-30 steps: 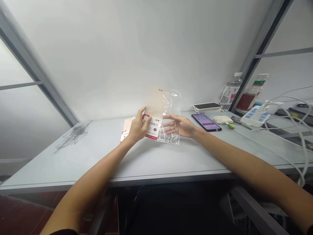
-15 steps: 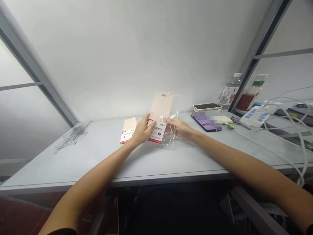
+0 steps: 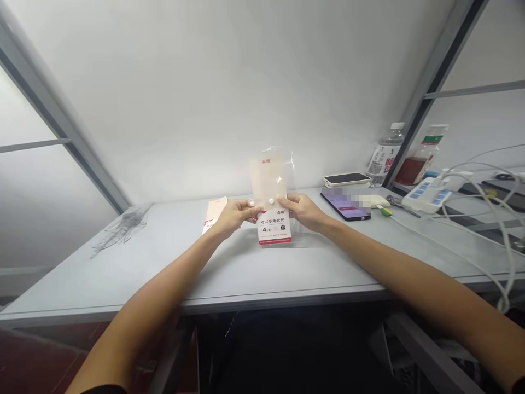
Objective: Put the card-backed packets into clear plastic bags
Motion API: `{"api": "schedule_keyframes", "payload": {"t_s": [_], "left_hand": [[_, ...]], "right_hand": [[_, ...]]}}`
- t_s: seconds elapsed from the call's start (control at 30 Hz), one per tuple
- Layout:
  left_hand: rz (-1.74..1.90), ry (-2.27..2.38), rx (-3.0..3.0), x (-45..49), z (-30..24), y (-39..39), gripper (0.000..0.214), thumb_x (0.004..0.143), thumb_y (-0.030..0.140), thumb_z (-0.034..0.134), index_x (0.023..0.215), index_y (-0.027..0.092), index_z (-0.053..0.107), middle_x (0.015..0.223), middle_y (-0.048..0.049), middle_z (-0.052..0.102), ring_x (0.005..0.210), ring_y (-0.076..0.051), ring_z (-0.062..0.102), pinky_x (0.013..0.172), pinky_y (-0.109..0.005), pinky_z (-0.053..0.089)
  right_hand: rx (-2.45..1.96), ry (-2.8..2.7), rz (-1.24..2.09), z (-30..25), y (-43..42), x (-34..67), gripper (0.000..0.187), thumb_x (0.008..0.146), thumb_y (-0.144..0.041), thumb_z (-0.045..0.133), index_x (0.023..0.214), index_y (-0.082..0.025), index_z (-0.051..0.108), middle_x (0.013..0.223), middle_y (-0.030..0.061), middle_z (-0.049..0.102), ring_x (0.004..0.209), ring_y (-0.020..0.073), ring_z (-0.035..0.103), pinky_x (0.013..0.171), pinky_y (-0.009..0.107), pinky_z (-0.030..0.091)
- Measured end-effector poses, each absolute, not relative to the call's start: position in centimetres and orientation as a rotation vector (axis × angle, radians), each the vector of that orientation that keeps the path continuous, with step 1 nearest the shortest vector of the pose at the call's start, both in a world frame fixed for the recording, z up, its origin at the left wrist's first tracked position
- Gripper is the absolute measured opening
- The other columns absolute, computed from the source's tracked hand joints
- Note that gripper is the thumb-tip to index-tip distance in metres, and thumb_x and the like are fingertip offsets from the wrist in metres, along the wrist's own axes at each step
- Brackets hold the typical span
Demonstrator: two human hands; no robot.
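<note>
Held upright above the tabletop is a ruler set packet (image 3: 274, 227), a clear pouch with a pale pink upper part, a round snap and a white label edged in red. My left hand (image 3: 234, 215) pinches its left side near mid-height, fingers closed. On the opposite edge, my right hand (image 3: 305, 211) grips the clear plastic between thumb and fingers. Behind my left hand lies a second ruler set packet (image 3: 217, 208), partly hidden by that hand.
Crumpled clear plastic (image 3: 128, 221) lies at the table's left. To the right are a lit phone (image 3: 344, 206), another phone (image 3: 346, 179), a power strip (image 3: 429, 194) with looping white cables, a water bottle (image 3: 385, 158) and a bottle of reddish drink (image 3: 416, 164). A white wall rises behind.
The held packet has turned from tilted to nearly upright, facing me squarely. My left hand has slid outward to its left edge, uncovering the label and covering more of the packet on the table.
</note>
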State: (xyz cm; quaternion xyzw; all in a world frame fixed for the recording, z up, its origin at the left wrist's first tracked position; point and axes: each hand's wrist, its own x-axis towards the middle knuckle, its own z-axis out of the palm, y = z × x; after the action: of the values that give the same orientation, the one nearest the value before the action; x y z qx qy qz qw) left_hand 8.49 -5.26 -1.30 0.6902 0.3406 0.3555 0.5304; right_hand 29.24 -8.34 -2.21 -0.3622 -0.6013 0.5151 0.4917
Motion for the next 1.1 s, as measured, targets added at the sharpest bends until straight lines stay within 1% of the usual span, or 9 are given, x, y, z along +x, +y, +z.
{"api": "schedule_keyframes", "payload": {"t_s": [0.17, 0.23, 0.33, 0.47, 0.6, 0.7, 0.8, 0.97, 1.1], "left_hand": [[0.878, 0.819, 1.657, 8.52, -1.48, -5.05, 0.033, 0.061, 0.041, 0.073, 0.064, 0.014, 0.054, 0.072, -0.0024, 0.066, 0.06, -0.01, 0.056, 0.065, -0.028, 0.045], [0.866, 0.773, 1.666, 8.6, -1.41, -5.14, 0.03, 0.062, 0.039, 0.073, 0.071, 0.015, 0.058, 0.074, -0.0018, 0.066, 0.061, -0.009, 0.056, 0.064, -0.028, 0.045], [0.774, 0.706, 1.703, 8.74, -1.31, -5.42, 0.032, 0.066, 0.041, 0.069, 0.083, 0.015, 0.063, 0.074, -0.0026, 0.066, 0.064, -0.011, 0.058, 0.063, -0.028, 0.046], [0.672, 0.718, 1.747, 8.77, -1.21, -5.76, 0.031, 0.069, 0.043, 0.066, 0.07, 0.013, 0.064, 0.068, -0.0023, 0.063, 0.059, -0.009, 0.055, 0.061, -0.026, 0.045], [0.735, 0.808, 1.759, 8.79, -1.23, -5.76, 0.031, 0.065, 0.043, 0.069, 0.067, 0.013, 0.062, 0.062, -0.0007, 0.059, 0.053, -0.007, 0.05, 0.054, -0.024, 0.04], [0.811, 0.849, 1.736, 8.9, -1.31, -5.62, 0.034, 0.062, 0.043, 0.071, 0.06, 0.013, 0.055, 0.06, -0.0009, 0.059, 0.052, -0.007, 0.049, 0.051, -0.023, 0.038], [0.88, 0.876, 1.696, 8.96, -1.29, -5.54, 0.038, 0.06, 0.043, 0.072, 0.055, 0.015, 0.047, 0.055, 0.0009, 0.057, 0.05, -0.007, 0.048, 0.048, -0.022, 0.036], [0.956, 0.886, 1.681, 8.81, -1.1, -5.71, 0.039, 0.061, 0.042, 0.071, 0.054, 0.016, 0.043, 0.048, 0.0035, 0.052, 0.045, -0.006, 0.045, 0.046, -0.021, 0.034], [0.98, 0.892, 1.698, 8.74, -1.31, -5.7, 0.04, 0.063, 0.046, 0.069, 0.057, 0.016, 0.044, 0.045, 0.0045, 0.049, 0.041, -0.006, 0.044, 0.044, -0.021, 0.033]], "right_hand": [[-0.891, -1.488, 1.273, -2.49, -8.37, 29.05, 0.037, 0.072, -0.049, 0.065, 0.08, -0.013, 0.068, 0.079, 0.0071, 0.07, 0.071, 0.0179, 0.065, 0.066, 0.029, 0.05], [-0.89, -1.495, 1.273, -2.62, -8.36, 29.02, 0.037, 0.071, -0.05, 0.065, 0.08, -0.014, 0.068, 0.077, 0.006, 0.07, 0.069, 0.0174, 0.064, 0.064, 0.028, 0.05], [-0.921, -1.488, 1.293, -2.76, -8.34, 29.04, 0.038, 0.071, -0.052, 0.064, 0.079, -0.015, 0.067, 0.076, 0.0052, 0.069, 0.068, 0.0182, 0.065, 0.062, 0.028, 0.05], [-0.998, -1.531, 1.284, -2.65, -8.36, 29.08, 0.044, 0.071, -0.057, 0.061, 0.075, -0.014, 0.067, 0.074, 0.0068, 0.069, 0.066, 0.0194, 0.065, 0.059, 0.029, 0.05], [-1.043, -1.589, 1.238, -2.26, -8.41, 29.05, 0.047, 0.072, -0.06, 0.058, 0.078, -0.014, 0.068, 0.078, 0.0074, 0.07, 0.071, 0.02, 0.065, 0.062, 0.028, 0.05], [-1.046, -1.636, 1.208, -2.02, -8.45, 29.03, 0.048, 0.075, -0.06, 0.054, 0.079, -0.014, 0.067, 0.079, 0.0072, 0.07, 0.071, 0.0192, 0.065, 0.062, 0.027, 0.049], [-1.034, -1.657, 1.217, -1.97, -8.45, 29.07, 0.051, 0.076, -0.061, 0.052, 0.083, -0.013, 0.067, 0.08, 0.0082, 0.069, 0.071, 0.0189, 0.064, 0.061, 0.027, 0.049], [-1.004, -1.662, 1.221, -2.22, -8.37, 29.18, 0.045, 0.075, -0.055, 0.057, 0.087, -0.013, 0.066, 0.085, 0.0081, 0.069, 0.074, 0.0187, 0.064, 0.065, 0.028, 0.05], [-1.008, -1.716, 1.166, -2.53, -8.14, 29.3, 0.041, 0.075, -0.053, 0.058, 0.082, -0.014, 0.068, 0.083, 0.0072, 0.07, 0.074, 0.0192, 0.065, 0.066, 0.029, 0.05]]}}
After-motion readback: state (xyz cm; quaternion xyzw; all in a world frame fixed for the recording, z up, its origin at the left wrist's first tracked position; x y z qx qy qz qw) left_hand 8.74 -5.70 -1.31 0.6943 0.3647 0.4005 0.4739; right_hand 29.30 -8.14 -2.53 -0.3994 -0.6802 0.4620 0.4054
